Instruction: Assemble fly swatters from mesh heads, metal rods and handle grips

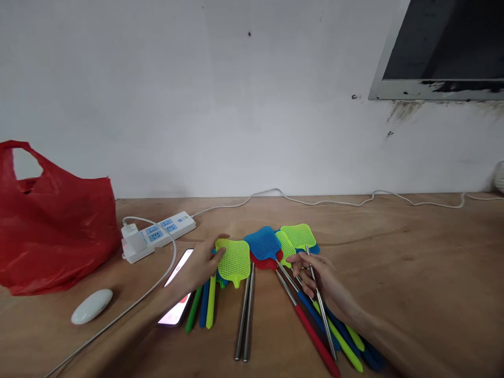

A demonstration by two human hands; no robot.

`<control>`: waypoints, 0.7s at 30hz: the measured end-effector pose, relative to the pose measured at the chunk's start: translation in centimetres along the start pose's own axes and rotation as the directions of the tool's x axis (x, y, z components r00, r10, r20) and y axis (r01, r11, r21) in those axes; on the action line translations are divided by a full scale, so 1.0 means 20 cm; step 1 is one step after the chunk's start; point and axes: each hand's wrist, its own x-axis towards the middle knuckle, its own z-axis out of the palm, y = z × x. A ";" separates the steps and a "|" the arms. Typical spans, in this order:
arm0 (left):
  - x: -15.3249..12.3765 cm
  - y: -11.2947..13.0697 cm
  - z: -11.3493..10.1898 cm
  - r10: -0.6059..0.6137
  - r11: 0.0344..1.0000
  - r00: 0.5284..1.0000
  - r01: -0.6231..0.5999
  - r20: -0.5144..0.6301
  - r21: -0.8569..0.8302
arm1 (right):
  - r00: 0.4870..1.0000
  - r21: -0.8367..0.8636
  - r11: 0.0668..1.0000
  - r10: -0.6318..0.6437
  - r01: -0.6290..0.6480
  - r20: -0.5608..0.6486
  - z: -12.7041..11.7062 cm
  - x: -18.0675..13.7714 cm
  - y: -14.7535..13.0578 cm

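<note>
Left hand [208, 258] pinching lime swatter head [235, 258] by edge, near far end of two loose rods [242, 317]. Right hand [318, 270], fingers loosely curled, holding metal rod [324, 316], right of loose rods. More swatters [263, 243] lying either side of them; phone [175, 314] glowing to left.

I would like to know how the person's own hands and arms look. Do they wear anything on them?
The left hand and right hand wear no gloves. The left forearm and right forearm are bare as far as they show: no sleeve, watch or bracelet is visible.
</note>
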 end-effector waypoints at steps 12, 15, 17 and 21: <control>-0.05 0.04 0.04 0.084 0.839 0.996 -0.084 0.025 0.538 | 0.982 -0.368 0.916 -0.185 0.159 -0.035 -0.04 0.02 0.04; -0.10 0.06 0.06 0.222 0.777 0.961 -0.275 0.163 0.567 | 0.984 -0.322 0.937 -0.166 0.137 -0.064 -0.06 0.02 0.03; -0.12 0.05 0.08 0.299 0.740 0.926 -0.377 0.229 0.557 | 0.988 -0.258 0.960 -0.136 0.111 -0.079 -0.06 0.02 0.02; -0.13 0.00 0.11 0.310 0.726 0.918 -0.397 0.247 0.562 | 0.997 -0.294 0.952 -0.083 0.082 0.008 -0.02 0.00 0.02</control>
